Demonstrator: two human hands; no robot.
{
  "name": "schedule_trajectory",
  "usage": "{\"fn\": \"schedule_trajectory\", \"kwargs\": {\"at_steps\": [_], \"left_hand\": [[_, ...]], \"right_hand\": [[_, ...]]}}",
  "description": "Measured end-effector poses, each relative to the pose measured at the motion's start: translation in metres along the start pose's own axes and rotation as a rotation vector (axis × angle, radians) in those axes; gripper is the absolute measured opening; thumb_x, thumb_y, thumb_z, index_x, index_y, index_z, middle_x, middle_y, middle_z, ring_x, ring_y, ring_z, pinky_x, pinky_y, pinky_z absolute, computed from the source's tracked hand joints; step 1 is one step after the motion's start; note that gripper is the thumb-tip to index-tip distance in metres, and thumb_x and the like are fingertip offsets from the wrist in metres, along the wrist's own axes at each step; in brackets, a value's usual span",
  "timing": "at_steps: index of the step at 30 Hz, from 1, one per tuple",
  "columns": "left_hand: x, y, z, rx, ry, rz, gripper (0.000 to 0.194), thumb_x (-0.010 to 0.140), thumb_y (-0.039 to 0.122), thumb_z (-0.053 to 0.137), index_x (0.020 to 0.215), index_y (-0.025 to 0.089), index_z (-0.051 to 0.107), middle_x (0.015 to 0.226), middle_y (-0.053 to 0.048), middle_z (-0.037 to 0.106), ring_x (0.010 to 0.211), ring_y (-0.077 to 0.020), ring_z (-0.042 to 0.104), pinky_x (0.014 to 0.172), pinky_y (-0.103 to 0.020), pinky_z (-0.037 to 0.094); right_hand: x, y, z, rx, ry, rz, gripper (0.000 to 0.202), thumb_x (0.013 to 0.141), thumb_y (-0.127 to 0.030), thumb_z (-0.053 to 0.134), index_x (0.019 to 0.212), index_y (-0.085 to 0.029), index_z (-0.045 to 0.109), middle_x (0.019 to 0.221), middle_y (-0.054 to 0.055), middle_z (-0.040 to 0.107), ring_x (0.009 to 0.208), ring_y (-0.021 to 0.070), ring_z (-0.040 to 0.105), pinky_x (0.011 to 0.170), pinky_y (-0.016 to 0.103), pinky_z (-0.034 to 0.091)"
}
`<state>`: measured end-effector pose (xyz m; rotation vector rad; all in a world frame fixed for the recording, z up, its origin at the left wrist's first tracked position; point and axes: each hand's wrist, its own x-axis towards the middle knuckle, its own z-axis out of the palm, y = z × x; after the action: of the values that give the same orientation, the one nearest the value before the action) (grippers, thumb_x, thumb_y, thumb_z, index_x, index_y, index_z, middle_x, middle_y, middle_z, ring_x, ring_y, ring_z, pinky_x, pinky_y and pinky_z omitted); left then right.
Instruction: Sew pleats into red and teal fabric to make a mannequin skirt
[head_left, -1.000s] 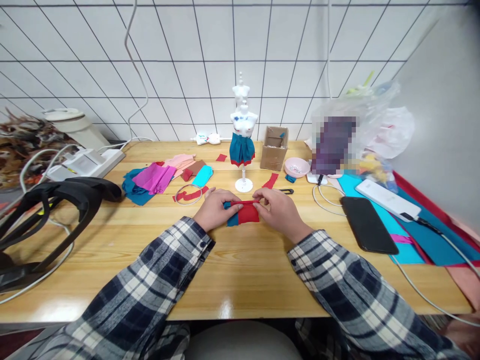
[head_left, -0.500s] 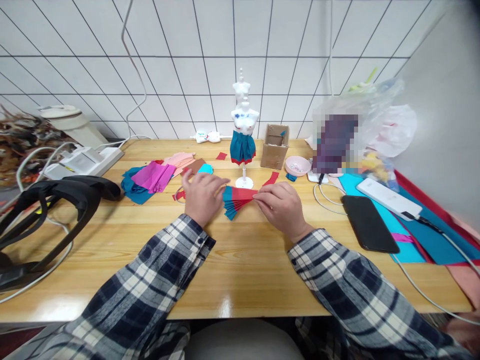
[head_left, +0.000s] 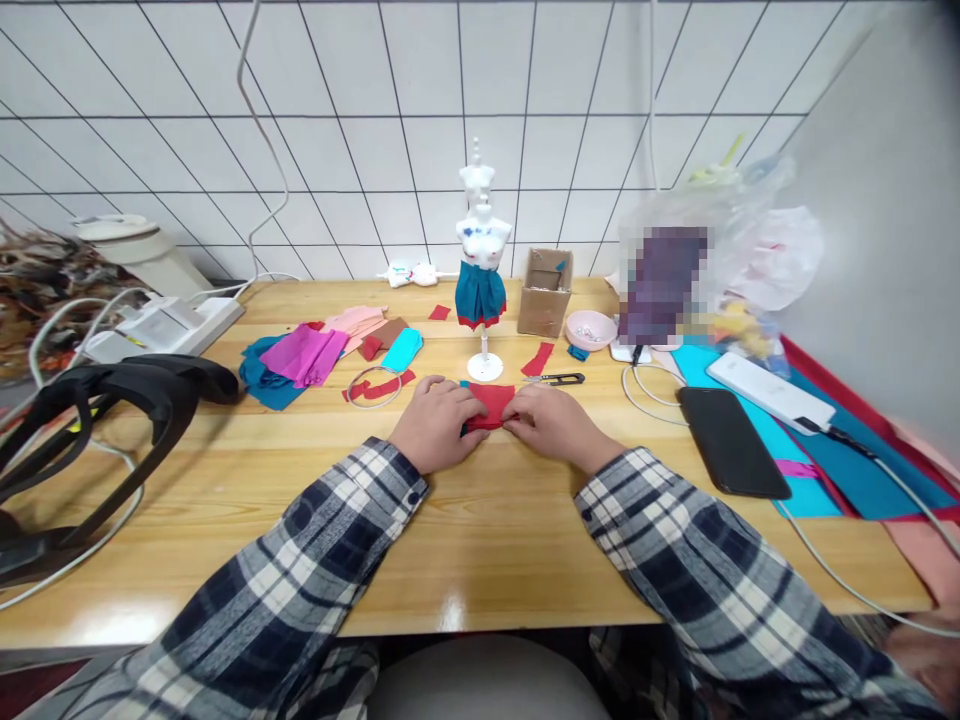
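Observation:
A pleated red and teal piece of crepe paper [head_left: 493,400] lies low over the table between my hands, mostly its red side showing. My left hand [head_left: 437,424] closes on its left end, fingers bent over the teal part and hiding most of it. With thumb and fingers pinched, my right hand [head_left: 550,422] grips the red right end. Just beyond, a small white mannequin [head_left: 484,242] stands upright on a round base, dressed in a teal paper skirt [head_left: 481,293] with a red hem. Black-handled thread snips [head_left: 559,379] rest past my right hand.
Left of centre lie a hoop [head_left: 375,402], red scraps and a magenta paper [head_left: 306,355] pile. A cardboard box [head_left: 545,292] and pink bowl [head_left: 591,330] stand back right. A black phone [head_left: 733,442] and cables occupy the right; a black headset [head_left: 112,420] sits left.
The paper was fanned out, held at its right end by my right hand, with my left hand open beside it. Now my left hand has come down onto it, and it lies gathered between both hands.

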<state>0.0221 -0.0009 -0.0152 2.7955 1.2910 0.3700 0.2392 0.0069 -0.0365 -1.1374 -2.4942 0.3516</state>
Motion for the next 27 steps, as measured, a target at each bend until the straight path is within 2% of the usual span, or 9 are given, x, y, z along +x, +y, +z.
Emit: {"fn": "schedule_trajectory", "kwargs": {"at_steps": [5,11,17,22,27], "left_hand": [[-0.0003,-0.0066,-0.0006,0.03,-0.01,0.021,0.016,0.087,0.032,0.056,0.085,0.024,0.07,0.089,-0.001,0.073,0.091,-0.0229,0.062,0.105,-0.055,0.022],[0.0011,-0.0051,-0.0011,0.033,-0.017,0.026,0.019,0.088,0.031,0.054,0.083,0.023,0.071,0.083,-0.002,0.072,0.088,-0.0223,0.062,0.105,-0.055,0.023],[-0.0001,-0.0068,0.0009,0.042,0.005,0.061,0.017,0.087,0.033,0.055,0.086,0.026,0.071,0.084,-0.001,0.072,0.089,-0.023,0.061,0.107,-0.059,0.018],[-0.0008,-0.0071,-0.0007,0.056,-0.01,0.067,0.017,0.086,0.03,0.055,0.085,0.024,0.071,0.085,-0.002,0.072,0.09,-0.0231,0.062,0.107,-0.059,0.019],[-0.0005,-0.0081,-0.0015,0.07,-0.019,0.068,0.018,0.086,0.031,0.054,0.084,0.023,0.071,0.085,-0.002,0.071,0.089,-0.023,0.062,0.107,-0.058,0.021]], "right_hand": [[0.0004,-0.0043,-0.001,-0.007,0.057,0.021,0.019,0.083,-0.028,0.068,0.101,-0.02,0.069,0.098,0.006,0.069,0.093,0.0204,0.06,0.081,0.031,0.042],[0.0011,-0.0063,0.003,-0.006,0.024,0.032,0.013,0.089,-0.027,0.061,0.098,-0.023,0.069,0.096,0.003,0.07,0.09,0.0184,0.06,0.077,0.03,0.04],[-0.0003,-0.0089,0.003,-0.045,0.046,0.05,0.014,0.084,-0.03,0.067,0.097,-0.023,0.068,0.096,0.004,0.065,0.09,0.0178,0.058,0.072,0.028,0.039],[-0.0007,-0.009,0.0009,-0.041,0.012,0.084,0.009,0.082,-0.023,0.067,0.09,-0.022,0.064,0.088,0.001,0.067,0.083,0.0173,0.058,0.069,0.028,0.036],[-0.0002,-0.0074,0.0003,-0.007,-0.015,0.106,0.009,0.083,-0.023,0.068,0.091,-0.021,0.065,0.09,0.002,0.069,0.085,0.0173,0.059,0.071,0.028,0.036]]}}
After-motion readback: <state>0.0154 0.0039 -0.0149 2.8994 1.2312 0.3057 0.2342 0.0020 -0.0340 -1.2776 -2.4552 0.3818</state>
